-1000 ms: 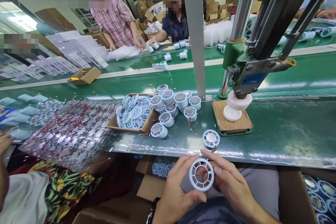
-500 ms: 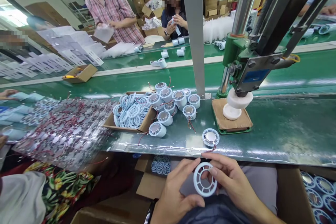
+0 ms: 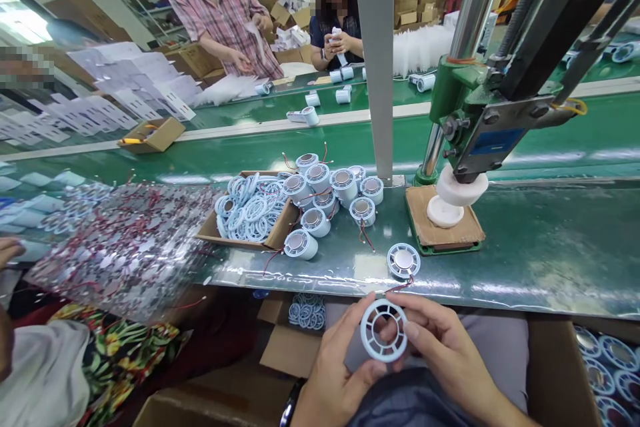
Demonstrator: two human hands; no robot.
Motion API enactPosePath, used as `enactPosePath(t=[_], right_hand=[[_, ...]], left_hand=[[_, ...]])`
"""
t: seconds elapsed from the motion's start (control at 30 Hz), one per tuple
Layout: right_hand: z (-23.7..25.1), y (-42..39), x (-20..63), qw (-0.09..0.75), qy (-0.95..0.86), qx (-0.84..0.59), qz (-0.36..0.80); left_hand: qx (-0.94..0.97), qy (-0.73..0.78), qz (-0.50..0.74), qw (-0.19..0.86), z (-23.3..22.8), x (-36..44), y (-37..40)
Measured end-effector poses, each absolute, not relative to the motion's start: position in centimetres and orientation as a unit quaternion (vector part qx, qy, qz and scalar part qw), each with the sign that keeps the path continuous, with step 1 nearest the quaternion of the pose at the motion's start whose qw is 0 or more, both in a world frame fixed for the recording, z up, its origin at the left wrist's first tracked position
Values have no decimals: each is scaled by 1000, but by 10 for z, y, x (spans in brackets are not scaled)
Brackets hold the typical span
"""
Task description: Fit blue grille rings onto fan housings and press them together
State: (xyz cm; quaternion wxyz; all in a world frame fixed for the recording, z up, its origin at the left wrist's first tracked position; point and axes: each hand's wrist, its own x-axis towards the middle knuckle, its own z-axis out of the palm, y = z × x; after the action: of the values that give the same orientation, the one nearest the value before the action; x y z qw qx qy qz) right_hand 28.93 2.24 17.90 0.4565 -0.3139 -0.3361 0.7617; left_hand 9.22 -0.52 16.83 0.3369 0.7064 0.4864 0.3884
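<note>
Closest, in front of the press (image 3: 495, 140) and slightly left of it, the left hand (image 3: 335, 360) and right hand (image 3: 445, 347) share 1 spoked light-blue ring (image 3: 364, 333): the left pinches its rim between thumb and index finger, while the right sets its thumb against the opposite edge, other fingers partly hidden. Right of the press and nearer than it, an open carton (image 3: 553, 360) holds more disc-fitted parts. On the bench (image 3: 550, 247), just front-left of the press, lies 1 disc-fitted ring (image 3: 404, 260) with red wires. Farther left of the press sit wired cups (image 3: 325, 200), a cardboard tray (image 3: 283, 230) heaped with rings, and a mass of wired discs (image 3: 125, 247). A grey post (image 3: 377, 67) rises behind-left of the press. Farthest back, left of the press, are 2 people, in a plaid shirt (image 3: 223, 20) and a dark top (image 3: 319, 32).
</note>
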Motion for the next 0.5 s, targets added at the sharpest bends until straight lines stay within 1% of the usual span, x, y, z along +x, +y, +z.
enactPosePath(t=[0.33,0.5], right_hand=[[184,17,292,473,-359,-294,749],[187,15,292,472,-365,-299,745]], left_hand=[[685,526,349,363,162,87,-14],[683,528,355,359,162,87,-16]])
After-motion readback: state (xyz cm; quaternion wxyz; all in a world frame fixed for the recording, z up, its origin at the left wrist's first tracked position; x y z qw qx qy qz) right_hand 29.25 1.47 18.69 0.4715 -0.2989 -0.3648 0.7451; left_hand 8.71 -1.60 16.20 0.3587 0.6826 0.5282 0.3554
